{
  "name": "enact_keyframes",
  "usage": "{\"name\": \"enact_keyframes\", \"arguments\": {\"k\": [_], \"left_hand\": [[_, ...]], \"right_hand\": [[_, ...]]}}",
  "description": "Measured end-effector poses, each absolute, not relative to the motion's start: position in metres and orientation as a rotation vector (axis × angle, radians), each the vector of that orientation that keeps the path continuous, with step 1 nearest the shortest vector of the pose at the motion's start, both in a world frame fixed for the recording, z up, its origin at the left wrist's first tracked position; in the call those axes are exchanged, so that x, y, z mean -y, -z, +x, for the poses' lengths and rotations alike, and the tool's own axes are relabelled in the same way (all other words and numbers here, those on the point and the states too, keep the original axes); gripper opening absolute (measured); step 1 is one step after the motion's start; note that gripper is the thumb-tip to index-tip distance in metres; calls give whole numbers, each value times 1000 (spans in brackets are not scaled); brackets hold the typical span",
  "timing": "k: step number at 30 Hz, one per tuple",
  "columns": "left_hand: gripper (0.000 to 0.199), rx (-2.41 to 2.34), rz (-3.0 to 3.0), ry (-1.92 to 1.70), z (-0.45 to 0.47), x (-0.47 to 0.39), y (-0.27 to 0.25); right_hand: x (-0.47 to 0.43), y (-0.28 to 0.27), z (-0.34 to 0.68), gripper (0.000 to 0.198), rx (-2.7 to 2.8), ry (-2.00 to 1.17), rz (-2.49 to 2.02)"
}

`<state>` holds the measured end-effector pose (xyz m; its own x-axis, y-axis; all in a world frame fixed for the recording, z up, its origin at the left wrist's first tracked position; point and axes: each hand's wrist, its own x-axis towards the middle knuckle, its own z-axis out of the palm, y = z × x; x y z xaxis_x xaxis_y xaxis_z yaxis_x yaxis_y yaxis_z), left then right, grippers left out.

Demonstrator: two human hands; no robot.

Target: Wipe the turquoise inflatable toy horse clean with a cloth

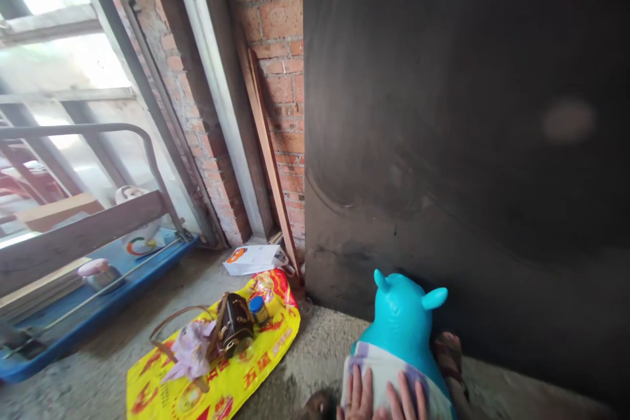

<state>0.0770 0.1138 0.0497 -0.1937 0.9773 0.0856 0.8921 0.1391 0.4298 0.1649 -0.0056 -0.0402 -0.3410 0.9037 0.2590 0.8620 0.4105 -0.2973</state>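
A turquoise inflatable animal toy (401, 308) with two ears stands at the bottom right, close to the dark board. Over its back lies a white cloth (381, 357) with purple patches. My left hand (359, 397) rests flat on this cloth, fingers stretched out. Beside it my right hand (406, 399) also lies flat on the cloth, its fingers spread a little. Neither hand grips anything that I can see. The lower parts of both hands and of the toy are cut off by the frame's edge. A sandalled foot (449, 351) shows just right of the toy.
A large dark board (443, 144) fills the right side. On the floor, a yellow sheet (266, 357) bears a brown handbag (236, 325), a lilac cloth (191, 348) and a blue-lidded jar (258, 310). A white paper bag (256, 259) and a blue platform trolley (63, 341) are farther left.
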Motion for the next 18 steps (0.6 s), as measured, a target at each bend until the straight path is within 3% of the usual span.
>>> {"name": "enact_keyframes", "arguments": {"k": [5,11,18], "left_hand": [[56,-2052,1349,-384,65,-60,-16],[64,-2022,1192,-238,39,52,31],[63,-1953,1253,-273,2,35,56]], "right_hand": [[-46,24,189,43,2309,-155,-1601],[-96,13,200,43,2325,-161,-1633],[-77,21,186,38,2362,-158,-1569]]}}
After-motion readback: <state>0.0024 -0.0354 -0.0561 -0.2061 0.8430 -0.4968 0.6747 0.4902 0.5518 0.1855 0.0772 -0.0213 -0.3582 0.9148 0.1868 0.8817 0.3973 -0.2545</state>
